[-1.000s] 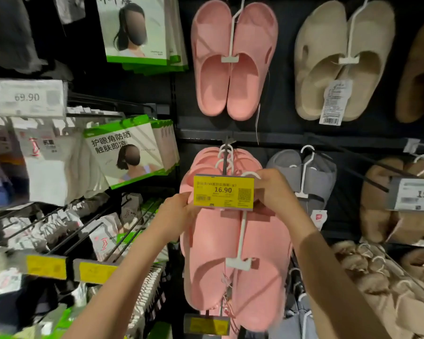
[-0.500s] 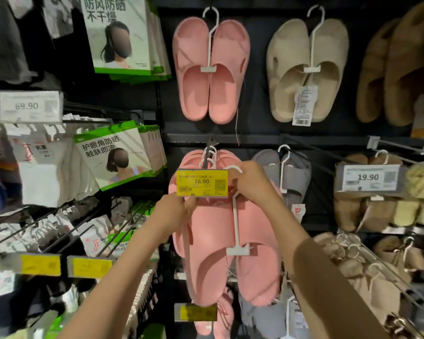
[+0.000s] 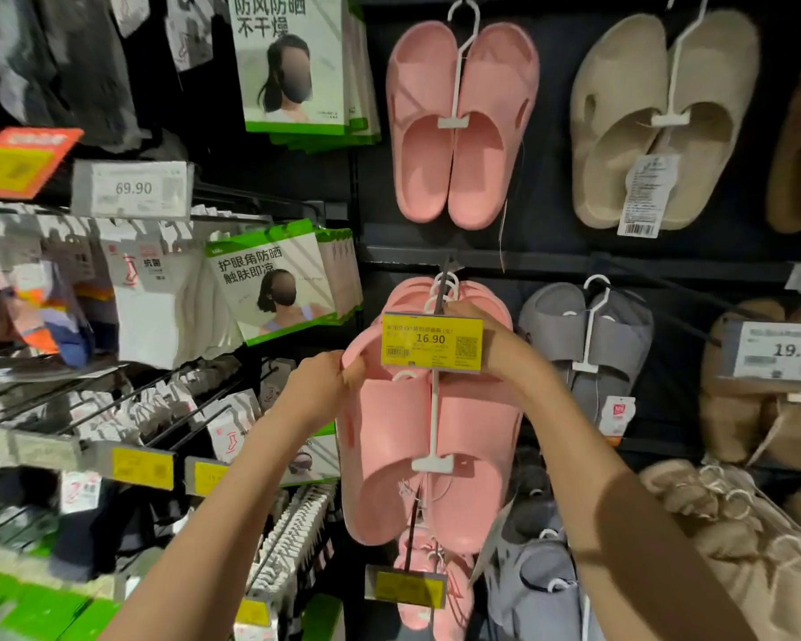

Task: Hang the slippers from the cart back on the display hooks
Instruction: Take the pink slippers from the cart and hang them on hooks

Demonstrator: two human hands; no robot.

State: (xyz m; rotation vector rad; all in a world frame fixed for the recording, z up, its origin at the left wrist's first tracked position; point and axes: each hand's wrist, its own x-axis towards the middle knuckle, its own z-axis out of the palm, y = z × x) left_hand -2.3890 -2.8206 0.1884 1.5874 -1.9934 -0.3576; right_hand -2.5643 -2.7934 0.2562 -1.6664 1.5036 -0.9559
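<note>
A pair of pink slippers (image 3: 389,455) on a white plastic hanger (image 3: 433,423) hangs in front of me, just below the yellow 16.90 price tag (image 3: 431,340). My left hand (image 3: 320,386) pinches the pair's upper left edge. My right hand (image 3: 495,344) reaches behind the tag at the dark display hook (image 3: 442,289), where several white hanger loops and more pink slippers sit. The hanger's loop shows just under the tag. The cart is out of view.
Another pink pair (image 3: 458,127) and a beige pair (image 3: 657,118) hang above. Grey slippers (image 3: 583,340) and furry brown ones (image 3: 768,400) hang to the right. Mask packs (image 3: 274,289) and sock racks (image 3: 158,409) fill the left shelves. More pink slippers (image 3: 431,594) hang below.
The view has tilted upward, so the shelves sit lower in frame. The held pair has dropped slightly under the tag, and my right hand has moved up behind the tag toward the hook.
</note>
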